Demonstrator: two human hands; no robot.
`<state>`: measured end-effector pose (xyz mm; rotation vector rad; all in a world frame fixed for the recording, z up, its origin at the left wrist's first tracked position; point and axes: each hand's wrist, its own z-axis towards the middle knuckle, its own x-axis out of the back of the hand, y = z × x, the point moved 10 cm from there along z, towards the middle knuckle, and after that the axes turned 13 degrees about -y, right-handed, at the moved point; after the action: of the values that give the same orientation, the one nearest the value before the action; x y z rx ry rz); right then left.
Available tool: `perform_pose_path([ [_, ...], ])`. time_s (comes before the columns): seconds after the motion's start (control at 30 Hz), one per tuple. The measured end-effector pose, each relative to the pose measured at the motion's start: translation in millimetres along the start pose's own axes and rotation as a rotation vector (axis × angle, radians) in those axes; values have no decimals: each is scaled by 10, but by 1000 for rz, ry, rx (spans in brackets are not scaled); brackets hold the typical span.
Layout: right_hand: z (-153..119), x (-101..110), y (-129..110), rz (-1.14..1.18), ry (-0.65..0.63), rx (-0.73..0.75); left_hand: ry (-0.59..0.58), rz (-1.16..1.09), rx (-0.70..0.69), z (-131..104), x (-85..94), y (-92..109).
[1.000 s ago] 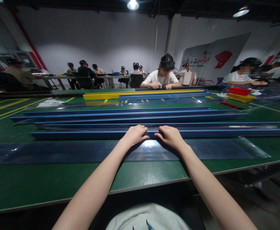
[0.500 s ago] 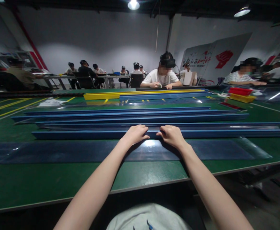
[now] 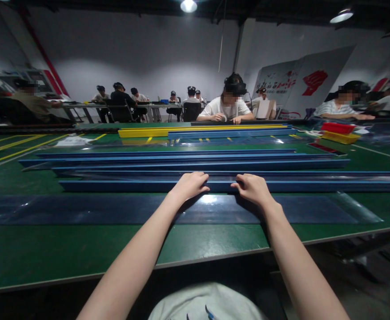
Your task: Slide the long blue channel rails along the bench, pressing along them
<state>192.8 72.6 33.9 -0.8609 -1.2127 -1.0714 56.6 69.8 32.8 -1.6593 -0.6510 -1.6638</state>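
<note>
A long blue channel strip [image 3: 141,186] lies across the green table in front of me, reaching past the right edge of the view. My left hand [image 3: 193,182] grips its near wall, fingers over the top edge and thumb on the near side. To the right, my right hand [image 3: 250,186] holds the same strip in the same way. Between the hands a short stretch of the strip shows. Nearer to me a clear plastic sheet [image 3: 114,210] lies flat under my wrists. More blue strips [image 3: 148,164] lie just behind the held one.
The green table [image 3: 81,253] has its near edge before me. Farther back lie a yellow strip [image 3: 141,133], a dark red phone-like object [image 3: 326,149], and red [image 3: 338,128] and yellow [image 3: 339,137] trays. A person [image 3: 228,104] sits opposite; others sit beyond.
The held blue strip has shifted to the right, its left end now farther right. My right hand has moved right, away from my left hand, which stays nearly in place.
</note>
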Motion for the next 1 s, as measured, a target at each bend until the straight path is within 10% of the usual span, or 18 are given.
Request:
perform_pose_path([
  [1.0, 42, -22, -405, 79, 40, 200, -19, 35, 63, 43, -38, -5],
])
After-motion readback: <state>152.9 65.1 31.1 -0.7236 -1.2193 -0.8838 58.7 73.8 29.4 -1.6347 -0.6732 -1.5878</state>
